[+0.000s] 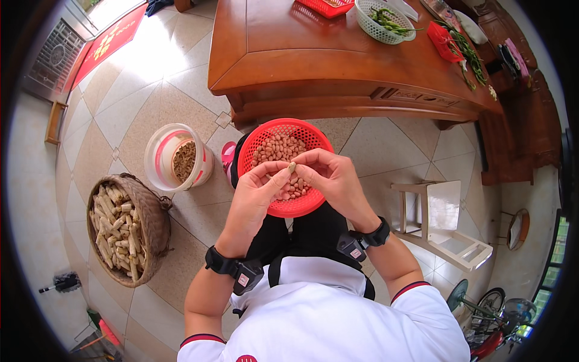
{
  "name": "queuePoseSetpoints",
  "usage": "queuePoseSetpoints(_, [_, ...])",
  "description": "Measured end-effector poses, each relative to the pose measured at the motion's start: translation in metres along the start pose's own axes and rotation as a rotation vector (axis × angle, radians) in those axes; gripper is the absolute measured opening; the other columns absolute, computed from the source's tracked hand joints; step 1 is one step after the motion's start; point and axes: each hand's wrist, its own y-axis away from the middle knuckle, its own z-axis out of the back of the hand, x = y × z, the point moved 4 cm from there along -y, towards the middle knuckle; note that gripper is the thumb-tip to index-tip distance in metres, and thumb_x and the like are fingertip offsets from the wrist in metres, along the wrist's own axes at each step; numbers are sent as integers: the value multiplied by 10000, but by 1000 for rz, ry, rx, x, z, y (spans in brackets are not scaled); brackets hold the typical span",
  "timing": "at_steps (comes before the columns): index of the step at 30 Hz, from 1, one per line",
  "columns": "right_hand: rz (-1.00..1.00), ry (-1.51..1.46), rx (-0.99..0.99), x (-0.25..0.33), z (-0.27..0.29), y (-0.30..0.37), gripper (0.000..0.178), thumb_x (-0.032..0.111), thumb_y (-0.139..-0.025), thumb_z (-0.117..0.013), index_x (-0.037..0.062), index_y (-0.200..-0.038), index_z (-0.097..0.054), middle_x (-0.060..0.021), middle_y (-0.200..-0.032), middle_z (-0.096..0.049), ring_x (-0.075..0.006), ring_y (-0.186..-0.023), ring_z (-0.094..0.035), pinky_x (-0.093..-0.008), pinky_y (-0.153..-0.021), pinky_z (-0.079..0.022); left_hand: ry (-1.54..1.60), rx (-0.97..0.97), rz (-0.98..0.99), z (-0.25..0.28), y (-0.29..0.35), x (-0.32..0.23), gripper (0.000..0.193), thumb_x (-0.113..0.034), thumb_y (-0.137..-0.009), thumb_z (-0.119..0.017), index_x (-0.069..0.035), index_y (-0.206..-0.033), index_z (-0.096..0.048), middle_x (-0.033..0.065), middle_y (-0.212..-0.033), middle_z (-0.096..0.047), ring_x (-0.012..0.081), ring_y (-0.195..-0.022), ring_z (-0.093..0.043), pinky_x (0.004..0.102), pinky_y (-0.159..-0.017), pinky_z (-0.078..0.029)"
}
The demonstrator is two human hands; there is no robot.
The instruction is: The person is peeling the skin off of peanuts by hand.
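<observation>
Between the fingertips of both hands is a pale peanut in its shell. My left hand pinches it from the left, thumb and forefinger together. From the other side my right hand grips it the same way. Both hands hover over a red plastic basket with perforated walls, which rests at my lap. Shelled pinkish-brown peanuts lie in the basket, partly hidden by my fingers. Whether the shell is cracked is too small to tell.
A white bucket with brown bits, perhaps shells, stands left on the tiled floor. Beside it is a woven basket of corn cobs. A wooden table ahead bears a pale colander of green pods. At right stands a white stool.
</observation>
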Motion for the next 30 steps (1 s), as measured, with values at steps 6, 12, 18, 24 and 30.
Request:
queuePoseSetpoints(6, [13,85,0,3,1,2,151,104,-875,-639,-14,-968,-656,-20,-857,-651,-44,-727,-580,-188,-635,-463,-90,-8,-31,-4,3,-4,223,-156,-887,-654,11,-1035,-653,30,-843,-668,42,-692,-577,178,-646,-473])
queuePoseSetpoints(12, [-1,66,0,5,-4,3,130,77,-858,-634,-20,-941,-655,-19,-825,-650,-40,-692,-581,-184,-609,-462,-101,11,-24,-1,3,-2,175,-146,-882,-660,5,-969,-668,18,-770,-646,45,-653,-569,184,-604,-465])
queuePoseSetpoints(18, [15,120,7,7,-4,4,102,46,-861,-607,-35,-916,-636,-34,-817,-656,-60,-724,-607,-204,-651,-494,-42,35,-17,-1,2,3,134,-136,-891,-647,-6,-922,-659,14,-744,-630,49,-642,-569,179,-586,-463])
queuePoseSetpoints(24, [18,48,-34,9,-8,3,105,25,-862,-588,-46,-924,-636,-47,-808,-665,-78,-742,-632,-206,-679,-513,108,71,33,1,1,8,144,-140,-918,-608,-5,-958,-641,45,-830,-653,61,-680,-584,179,-598,-488])
queuePoseSetpoints(30, [-36,-61,-11,5,-5,3,143,46,-872,-602,-47,-975,-640,-57,-845,-674,-77,-752,-635,-203,-694,-515,198,104,69,3,0,9,179,-151,-931,-587,0,-1020,-626,72,-898,-666,64,-713,-593,179,-626,-517])
